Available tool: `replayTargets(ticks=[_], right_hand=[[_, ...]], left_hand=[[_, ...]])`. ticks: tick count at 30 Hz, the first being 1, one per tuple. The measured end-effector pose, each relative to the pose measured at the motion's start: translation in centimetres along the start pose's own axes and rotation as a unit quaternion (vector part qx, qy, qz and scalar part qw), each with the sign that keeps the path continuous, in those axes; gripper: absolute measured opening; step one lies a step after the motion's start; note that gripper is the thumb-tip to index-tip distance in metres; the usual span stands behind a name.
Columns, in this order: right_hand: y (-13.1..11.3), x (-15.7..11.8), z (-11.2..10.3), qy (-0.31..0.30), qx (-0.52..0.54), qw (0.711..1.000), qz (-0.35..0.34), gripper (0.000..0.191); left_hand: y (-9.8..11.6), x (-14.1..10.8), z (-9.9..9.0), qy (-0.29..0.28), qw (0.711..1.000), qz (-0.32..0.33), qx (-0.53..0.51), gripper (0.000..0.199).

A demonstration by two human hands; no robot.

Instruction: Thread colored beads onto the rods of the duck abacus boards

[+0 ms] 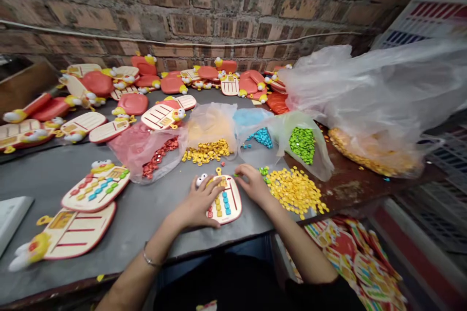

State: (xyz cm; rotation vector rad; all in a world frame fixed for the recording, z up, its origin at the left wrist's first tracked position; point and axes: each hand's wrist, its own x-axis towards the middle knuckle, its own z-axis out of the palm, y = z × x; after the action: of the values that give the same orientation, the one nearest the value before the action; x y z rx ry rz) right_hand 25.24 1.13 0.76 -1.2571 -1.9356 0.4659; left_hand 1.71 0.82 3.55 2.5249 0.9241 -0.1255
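**A:** Layout on the desk (153, 248)?

**B:** Toy board (225, 201) front centre. Left hand (199, 203) on it, right hand (253, 187) touching its right edge.

**A:** Parts?

**B:** Pile of buttons (295, 190) on the desk, right of the right hand. Row of four open plastic bags (209, 129) behind the board, buttons inside.

**A:** Rest?

**B:** Two boards (95, 187) front left. More boards (164, 112) along the back, against the brick wall (189, 9). Plastic sheet (375, 87) back right. Stack of printed cards (353, 262) below the desk, right.
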Motion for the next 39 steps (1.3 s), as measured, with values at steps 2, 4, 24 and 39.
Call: replayTargets(ticks=[2,4,24,39], right_hand=[[-0.5,0.2,1.2,-0.009,-0.001,1.0,-0.023,0.013],[-0.4,0.1,2.2,-0.021,-0.022,0.999,-0.044,0.012],[-1.1,-2.1,-2.1,-0.112,-0.049,0.992,-0.017,0.013],[0.3,-0.6,-0.2,0.014,-0.021,1.0,0.003,0.017]], left_hand=[[0.0,0.1,0.3,0.005,1.0,-0.007,0.01,0.097],[-0.2,0.1,0.6,0.015,1.0,-0.003,0.008,0.099],[-1.2,0.1,1.1,0.031,0.999,0.019,-0.023,0.102],[-1.4,0.0,1.4,0.044,0.998,0.027,-0.028,0.101]])
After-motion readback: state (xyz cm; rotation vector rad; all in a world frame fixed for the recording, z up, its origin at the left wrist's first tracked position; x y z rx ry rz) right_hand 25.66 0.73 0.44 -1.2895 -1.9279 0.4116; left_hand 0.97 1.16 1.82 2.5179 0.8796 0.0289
